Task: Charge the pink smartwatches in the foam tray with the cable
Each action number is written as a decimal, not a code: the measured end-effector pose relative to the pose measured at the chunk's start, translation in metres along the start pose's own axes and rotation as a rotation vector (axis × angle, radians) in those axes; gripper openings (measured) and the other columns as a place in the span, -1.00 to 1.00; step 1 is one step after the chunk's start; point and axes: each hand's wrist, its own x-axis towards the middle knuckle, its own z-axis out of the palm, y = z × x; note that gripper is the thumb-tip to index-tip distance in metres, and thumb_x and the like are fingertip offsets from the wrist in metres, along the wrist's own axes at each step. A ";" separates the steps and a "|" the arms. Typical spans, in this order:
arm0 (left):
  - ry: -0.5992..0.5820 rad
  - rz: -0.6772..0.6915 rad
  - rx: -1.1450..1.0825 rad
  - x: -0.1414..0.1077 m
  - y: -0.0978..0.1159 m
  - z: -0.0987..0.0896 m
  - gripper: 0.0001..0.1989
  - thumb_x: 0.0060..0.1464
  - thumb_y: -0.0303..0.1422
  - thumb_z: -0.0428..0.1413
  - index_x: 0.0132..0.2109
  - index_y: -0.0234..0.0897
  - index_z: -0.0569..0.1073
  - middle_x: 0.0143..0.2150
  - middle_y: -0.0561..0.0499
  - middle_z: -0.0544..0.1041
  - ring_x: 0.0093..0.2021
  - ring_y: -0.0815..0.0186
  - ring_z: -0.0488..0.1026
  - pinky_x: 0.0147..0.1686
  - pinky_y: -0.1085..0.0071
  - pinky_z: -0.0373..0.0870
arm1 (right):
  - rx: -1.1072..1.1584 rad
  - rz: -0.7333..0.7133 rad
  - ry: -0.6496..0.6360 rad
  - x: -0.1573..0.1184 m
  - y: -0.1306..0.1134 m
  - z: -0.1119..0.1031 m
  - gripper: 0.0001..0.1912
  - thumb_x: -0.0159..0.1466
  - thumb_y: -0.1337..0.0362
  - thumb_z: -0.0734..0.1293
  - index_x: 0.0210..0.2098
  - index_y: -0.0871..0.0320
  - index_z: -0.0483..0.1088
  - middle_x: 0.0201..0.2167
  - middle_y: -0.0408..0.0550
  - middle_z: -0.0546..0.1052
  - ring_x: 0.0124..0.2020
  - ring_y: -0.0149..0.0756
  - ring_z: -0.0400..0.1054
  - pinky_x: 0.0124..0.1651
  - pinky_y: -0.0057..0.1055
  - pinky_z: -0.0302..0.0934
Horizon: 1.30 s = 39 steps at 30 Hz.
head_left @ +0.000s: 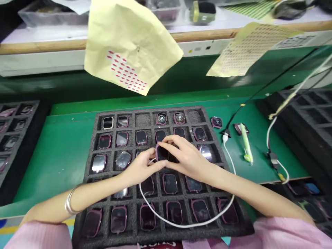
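While both hands clasp a smartwatch, foam tray beneath, white cable looping across

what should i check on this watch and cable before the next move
Both hands on the smartwatch: ok, left hand and right hand touch it.
Watch out of its slot: cannot tell, the hands hide the slot.
White cable joined to the watch: cannot tell, the left hand hides its end.
Cable off the foam tray: not ok, it loops across the lower rows.
Plug joined to the black lead: ok.
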 end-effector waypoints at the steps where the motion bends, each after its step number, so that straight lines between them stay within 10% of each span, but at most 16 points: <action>1: 0.030 0.024 -0.009 0.000 -0.001 0.001 -0.67 0.12 -0.24 0.14 -0.04 -0.36 0.39 -0.14 -0.07 0.49 -0.12 0.25 0.41 -0.16 0.40 0.35 | -0.003 -0.002 0.009 0.001 0.002 0.003 -0.60 0.28 0.27 0.34 0.08 0.27 0.28 -0.10 0.20 0.39 -0.09 0.00 0.32 -0.11 -0.06 0.33; 39: -0.026 0.039 -0.064 -0.009 0.000 -0.002 -0.82 0.11 -0.36 0.14 -0.15 -0.36 0.42 -0.32 0.03 0.42 -0.30 0.34 0.34 -0.29 0.46 0.28 | 0.303 -0.064 0.136 -0.009 -0.002 0.016 -0.55 0.34 0.20 0.31 0.13 0.28 0.21 -0.17 0.14 0.34 -0.16 -0.15 0.31 -0.13 -0.20 0.37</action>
